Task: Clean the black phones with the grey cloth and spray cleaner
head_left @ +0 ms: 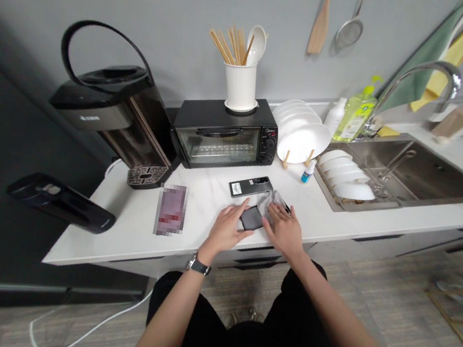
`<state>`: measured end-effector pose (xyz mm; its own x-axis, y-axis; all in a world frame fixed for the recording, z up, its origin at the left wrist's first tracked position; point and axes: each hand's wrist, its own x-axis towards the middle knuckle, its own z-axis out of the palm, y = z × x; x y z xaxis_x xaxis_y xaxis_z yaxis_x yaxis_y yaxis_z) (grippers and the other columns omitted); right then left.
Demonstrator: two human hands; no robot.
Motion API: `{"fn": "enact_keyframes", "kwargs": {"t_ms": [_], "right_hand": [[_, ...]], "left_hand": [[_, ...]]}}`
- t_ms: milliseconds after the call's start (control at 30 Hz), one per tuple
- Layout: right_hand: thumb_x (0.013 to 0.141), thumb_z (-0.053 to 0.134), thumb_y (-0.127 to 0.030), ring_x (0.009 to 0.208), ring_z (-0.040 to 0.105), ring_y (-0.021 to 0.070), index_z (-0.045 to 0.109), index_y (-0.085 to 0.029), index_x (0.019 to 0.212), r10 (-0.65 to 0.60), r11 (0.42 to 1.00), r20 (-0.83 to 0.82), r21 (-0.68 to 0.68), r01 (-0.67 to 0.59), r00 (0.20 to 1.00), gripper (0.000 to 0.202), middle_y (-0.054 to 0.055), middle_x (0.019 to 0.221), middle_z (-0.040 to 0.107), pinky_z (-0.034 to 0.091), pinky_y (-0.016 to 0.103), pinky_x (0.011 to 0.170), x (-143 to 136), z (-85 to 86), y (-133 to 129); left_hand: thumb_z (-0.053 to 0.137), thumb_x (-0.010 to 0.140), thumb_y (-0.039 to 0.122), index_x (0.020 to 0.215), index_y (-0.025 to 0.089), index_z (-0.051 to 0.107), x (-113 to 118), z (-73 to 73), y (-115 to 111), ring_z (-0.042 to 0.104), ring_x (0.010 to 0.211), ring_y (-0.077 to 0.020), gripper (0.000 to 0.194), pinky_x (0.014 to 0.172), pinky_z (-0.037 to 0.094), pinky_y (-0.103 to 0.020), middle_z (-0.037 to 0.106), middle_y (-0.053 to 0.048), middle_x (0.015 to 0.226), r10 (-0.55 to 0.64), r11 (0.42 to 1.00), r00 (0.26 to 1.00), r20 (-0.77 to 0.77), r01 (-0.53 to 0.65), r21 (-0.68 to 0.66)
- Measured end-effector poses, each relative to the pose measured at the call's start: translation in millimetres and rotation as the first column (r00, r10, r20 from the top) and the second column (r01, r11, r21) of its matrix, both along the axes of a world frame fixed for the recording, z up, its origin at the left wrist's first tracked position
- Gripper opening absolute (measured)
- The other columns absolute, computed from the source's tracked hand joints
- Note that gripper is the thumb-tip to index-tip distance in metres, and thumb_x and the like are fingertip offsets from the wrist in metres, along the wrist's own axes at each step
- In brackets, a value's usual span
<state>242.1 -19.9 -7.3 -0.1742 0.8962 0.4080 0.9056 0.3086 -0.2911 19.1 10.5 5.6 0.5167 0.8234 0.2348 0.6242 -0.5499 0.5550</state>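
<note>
A dark smartphone (252, 218) lies flat on the white counter. My left hand (226, 229) steadies its left end, with the thumb and fingers at opposite edges. Over the phone's other end, my right hand (283, 228) presses down on a crumpled grey cloth (270, 199), fingers partly covering it. Just behind them is a second black phone (250, 187), back up, with a white sticker and a camera block. A small white bottle with a blue label (308, 171) stands farther back on the right.
Behind are a toaster oven (223, 139), a plate rack with white plates (301, 141) and a tall water dispenser (121, 113). A dark flask-like object (62, 201) and a blurred packet (171, 211) are left. The steel sink (438, 181) is right.
</note>
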Motion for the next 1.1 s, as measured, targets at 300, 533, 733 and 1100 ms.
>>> {"fn": "enact_keyframes", "kwargs": {"t_ms": [300,533,733,1100], "right_hand": [[0.107,0.046,-0.032,0.134,0.063,0.024,0.068,-0.023,0.134,0.269,0.959,-0.065,-0.073,-0.274,0.961,0.036,0.008,0.136,0.072,0.034,0.052,0.124,-28,6.5,-29],[0.106,0.049,-0.041,0.141,0.055,0.0332,0.054,-0.015,0.151,0.022,0.999,0.072,0.028,-0.024,0.997,0.052,0.016,0.152,0.058,0.032,0.06,0.123,38,-4.9,-11],[0.106,0.049,-0.04,0.137,0.059,0.0292,0.065,-0.015,0.138,0.149,0.989,-0.042,-0.001,-0.149,0.988,0.044,0.015,0.14,0.068,0.034,0.053,0.123,-47,-1.5,-13],[0.107,0.045,-0.045,0.135,0.06,0.0343,0.064,-0.013,0.139,-0.01,0.999,0.017,0.036,0.009,1.0,0.049,0.019,0.139,0.068,0.029,0.063,0.122,4,-1.4,1]], "left_hand": [[0.072,0.089,0.026,0.167,0.027,0.016,-3,-1.8,-5,0.053,0.128,-0.0298,0.096,0.112,0.042,-0.047,0.06,-0.01,0.145,0.012,1.0,1.0,-0.001,-0.012,0.004],[0.077,0.089,0.042,0.166,0.031,0.021,1,0.6,-2,0.054,0.129,-0.0311,0.096,0.114,0.038,-0.05,0.06,-0.008,0.147,0.01,1.0,1.0,0.002,-0.01,0.015],[0.068,0.09,0.026,0.167,0.028,0.017,-2,-2.5,-1,0.055,0.126,-0.0299,0.092,0.11,0.042,-0.046,0.062,-0.01,0.142,-0.009,1.0,1.0,-0.01,0.009,0.018],[0.074,0.089,0.039,0.166,0.03,0.02,2,0.7,-2,0.054,0.13,-0.0319,0.094,0.113,0.039,-0.051,0.061,-0.009,0.146,0.026,1.0,0.999,-0.019,-0.026,0.015]]}}
